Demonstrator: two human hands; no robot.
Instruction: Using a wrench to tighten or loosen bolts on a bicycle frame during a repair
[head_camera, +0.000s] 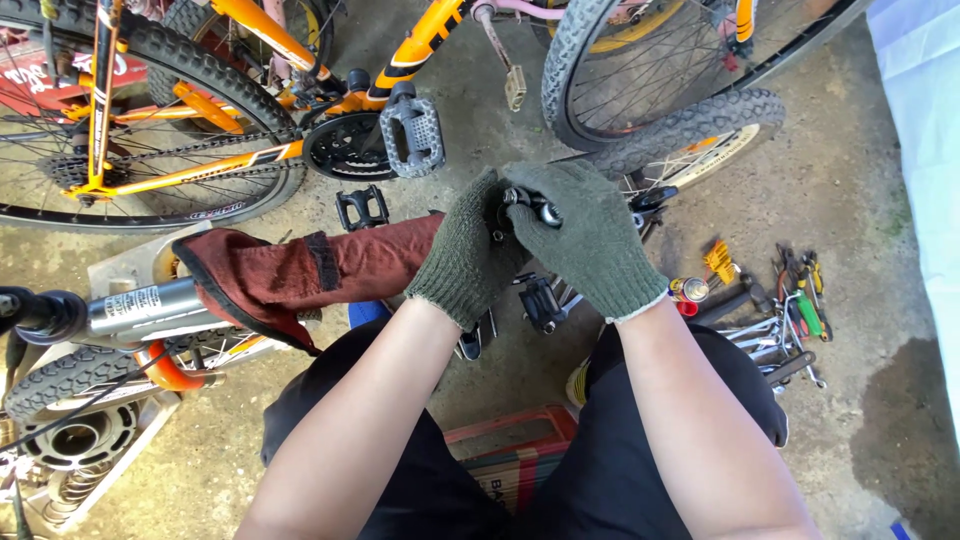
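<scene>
The orange bicycle (250, 150) fills the top left, lying across your view, its rear wheel (120, 120) cut off by the frame's left and top edges. Its grey platform pedal (412, 132) and black chainring (340, 148) sit near the middle. A second knobby tyre (690, 130) and spoked wheel run off the top right, so you cannot see what they belong to.

At the left edge a silver suspension fork leg (145, 305) lies over another tyre (60, 385), both partly cut off. A dark red sleeve or cloth (300, 275) stretches from there to your left hand.

Your left hand (465, 255), in a green knit glove, is curled closed around a small black and silver metal part (530, 205). Your right hand (590, 240), gloved the same, is closed over that part from the other side, fingertips pinching its top. The gloves hide most of it, so its exact kind cannot be told. It sits above your knees, at the centre of the view.

Below your hands a black pedal (540, 300) lies on the concrete floor (850, 180), half hidden. To the right lies a heap of hand tools (790, 310), too small and tangled to tell apart. Another black pedal (362, 208) lies beside the chainring.
</scene>
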